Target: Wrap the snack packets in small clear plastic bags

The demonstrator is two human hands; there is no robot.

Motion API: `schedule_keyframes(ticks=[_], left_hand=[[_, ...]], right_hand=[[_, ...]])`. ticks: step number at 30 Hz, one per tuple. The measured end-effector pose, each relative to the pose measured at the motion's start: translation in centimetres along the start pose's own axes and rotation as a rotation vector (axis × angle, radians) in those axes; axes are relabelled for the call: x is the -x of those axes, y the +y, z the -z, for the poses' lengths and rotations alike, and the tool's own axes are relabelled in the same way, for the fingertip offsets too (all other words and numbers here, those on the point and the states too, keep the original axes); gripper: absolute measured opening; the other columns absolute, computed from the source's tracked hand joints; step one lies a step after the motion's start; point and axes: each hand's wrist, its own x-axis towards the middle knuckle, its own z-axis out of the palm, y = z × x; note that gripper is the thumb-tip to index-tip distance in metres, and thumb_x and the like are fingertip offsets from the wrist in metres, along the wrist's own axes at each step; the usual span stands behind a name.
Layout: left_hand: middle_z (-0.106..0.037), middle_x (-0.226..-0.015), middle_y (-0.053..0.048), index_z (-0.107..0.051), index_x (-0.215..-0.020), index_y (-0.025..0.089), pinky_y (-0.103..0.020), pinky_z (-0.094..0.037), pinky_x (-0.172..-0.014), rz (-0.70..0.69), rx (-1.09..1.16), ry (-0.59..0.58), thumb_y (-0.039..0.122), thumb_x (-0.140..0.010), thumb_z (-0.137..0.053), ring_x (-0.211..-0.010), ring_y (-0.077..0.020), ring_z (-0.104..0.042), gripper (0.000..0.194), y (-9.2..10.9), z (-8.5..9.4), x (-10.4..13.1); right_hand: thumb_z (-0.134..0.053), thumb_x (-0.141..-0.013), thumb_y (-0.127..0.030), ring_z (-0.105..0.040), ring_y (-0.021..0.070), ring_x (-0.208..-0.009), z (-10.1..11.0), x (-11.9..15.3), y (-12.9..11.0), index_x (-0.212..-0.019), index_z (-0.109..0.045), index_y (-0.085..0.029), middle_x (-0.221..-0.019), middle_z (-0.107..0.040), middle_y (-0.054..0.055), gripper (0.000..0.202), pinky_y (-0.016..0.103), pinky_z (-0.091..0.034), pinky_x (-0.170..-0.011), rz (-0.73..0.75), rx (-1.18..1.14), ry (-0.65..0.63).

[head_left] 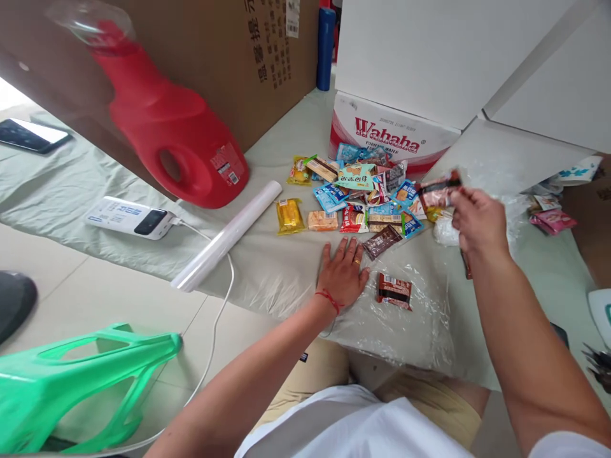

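My left hand (342, 273) lies flat with fingers stretched on a clear plastic bag or film (420, 331). Just beyond its fingertips is a dark brown snack packet (383, 242), and to its right a reddish-brown wrapped snack (394, 291) rests on the plastic. Raised at the right, my right hand (482, 222) pinches a brown-and-pink wrapped snack (440, 189), slightly blurred. Past my left hand spreads a pile of small packaged snacks, among them a yellow packet (289, 216), a red packet (354, 218) and a pale green packet (356, 177).
Behind the pile stands a Wahaha carton (391, 130). To the left are a clear film roll (229, 235), a red jug (176, 127), and a white power bank (130, 217) with its cable. A green stool (90, 362) lies on the floor. Crumpled plastic (501, 184) sits at right.
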Motion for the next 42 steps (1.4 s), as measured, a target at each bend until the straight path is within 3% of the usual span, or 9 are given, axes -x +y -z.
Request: schedule_keyframes(ticks=[2, 5, 8, 11, 16, 21, 24, 28, 42], left_hand=[[-0.035, -0.168, -0.010, -0.043, -0.157, 0.019, -0.064, -0.015, -0.127, -0.001, 0.000, -0.004, 0.048, -0.105, -0.026, -0.158, -0.0303, -0.025, 0.063, 0.0, 0.0, 0.0], [-0.035, -0.168, -0.010, -0.043, -0.158, 0.019, -0.064, -0.014, -0.127, -0.002, -0.008, -0.009, 0.048, -0.105, -0.026, -0.158, -0.0302, -0.024, 0.063, 0.0, -0.1, -0.1], [-0.034, -0.168, -0.010, -0.042, -0.158, 0.019, -0.064, -0.014, -0.126, -0.004, -0.022, -0.013, 0.049, -0.105, -0.026, -0.158, -0.0301, -0.024, 0.063, 0.1, -0.2, -0.1], [-0.034, -0.168, -0.010, -0.041, -0.158, 0.018, -0.064, -0.014, -0.126, 0.004, -0.035, -0.010, 0.048, -0.105, -0.026, -0.157, -0.0300, -0.025, 0.063, 0.2, -0.3, -0.1], [-0.034, -0.168, -0.010, -0.042, -0.158, 0.018, -0.064, -0.013, -0.127, 0.007, -0.044, -0.003, 0.049, -0.104, -0.026, -0.157, -0.0297, -0.025, 0.064, 0.3, -0.3, -0.1], [-0.035, -0.167, -0.010, -0.042, -0.158, 0.019, -0.063, -0.013, -0.127, 0.007, -0.056, -0.007, 0.048, -0.104, -0.027, -0.157, -0.0296, -0.026, 0.063, 0.4, -0.1, -0.1], [-0.035, -0.168, -0.010, -0.042, -0.158, 0.019, -0.063, -0.014, -0.126, 0.016, -0.054, -0.013, 0.048, -0.104, -0.027, -0.157, -0.0310, -0.026, 0.063, 0.5, -0.1, -0.1], [-0.034, -0.168, -0.010, -0.041, -0.158, 0.019, -0.063, -0.014, -0.126, 0.005, -0.043, -0.014, 0.049, -0.104, -0.027, -0.157, -0.0310, -0.026, 0.063, 0.5, -0.1, -0.1], [-0.033, -0.168, -0.009, -0.040, -0.159, 0.020, -0.062, -0.012, -0.128, 0.006, -0.021, -0.012, 0.049, -0.104, -0.025, -0.158, -0.0293, -0.025, 0.064, 0.3, -0.1, -0.1]], right_hand=[[-0.082, -0.067, -0.045, -0.032, 0.0076, -0.043, 0.7, 5.5, 1.0, -0.109, -0.066, -0.022, -0.066, -0.058, -0.004, 0.050, 0.022, -0.024, -0.040, -0.252, -0.266, -0.148], [-0.087, -0.059, -0.047, -0.026, 0.0058, -0.038, 0.4, 12.9, 2.9, -0.101, -0.066, -0.022, -0.051, -0.043, -0.011, 0.053, 0.019, -0.017, -0.037, -0.473, -0.376, -0.171], [-0.081, -0.068, -0.052, -0.034, 0.0082, -0.039, -0.6, 17.8, 4.6, -0.107, -0.064, -0.022, -0.054, -0.049, -0.009, 0.052, 0.020, -0.025, -0.037, -0.490, -0.352, -0.112], [-0.067, -0.082, -0.059, -0.059, 0.0195, -0.052, -0.6, 20.1, 5.7, -0.119, -0.061, -0.024, -0.064, -0.064, -0.002, 0.051, 0.031, -0.048, -0.049, -0.372, -0.100, -0.121], [-0.052, -0.093, -0.065, -0.068, 0.0358, -0.103, 2.4, 19.5, 5.9, -0.142, -0.054, -0.026, -0.115, -0.069, 0.016, 0.063, 0.054, -0.057, -0.087, 0.062, 0.584, -0.205], [-0.067, -0.089, -0.052, -0.026, 0.0382, -0.153, 2.8, 15.2, 5.1, -0.157, -0.040, -0.026, -0.155, -0.047, 0.013, 0.078, 0.061, -0.032, -0.119, 0.580, 0.609, -0.635], [-0.071, -0.086, -0.043, -0.028, 0.0400, -0.151, 1.6, 13.5, 4.5, -0.151, -0.049, -0.028, -0.142, -0.059, 0.013, 0.070, 0.067, -0.022, -0.120, 0.604, 0.635, -0.755], [-0.073, -0.084, -0.050, -0.039, 0.0403, -0.142, 0.8, 13.9, 4.2, -0.138, -0.063, -0.025, -0.127, -0.064, 0.015, 0.060, 0.059, -0.031, -0.116, 0.575, 0.677, -0.727], [-0.063, -0.089, -0.033, -0.041, 0.0373, -0.142, 1.0, 16.0, 5.0, -0.147, -0.052, -0.024, -0.137, -0.063, 0.015, 0.059, 0.062, -0.027, -0.119, 0.579, 0.720, -0.663]])
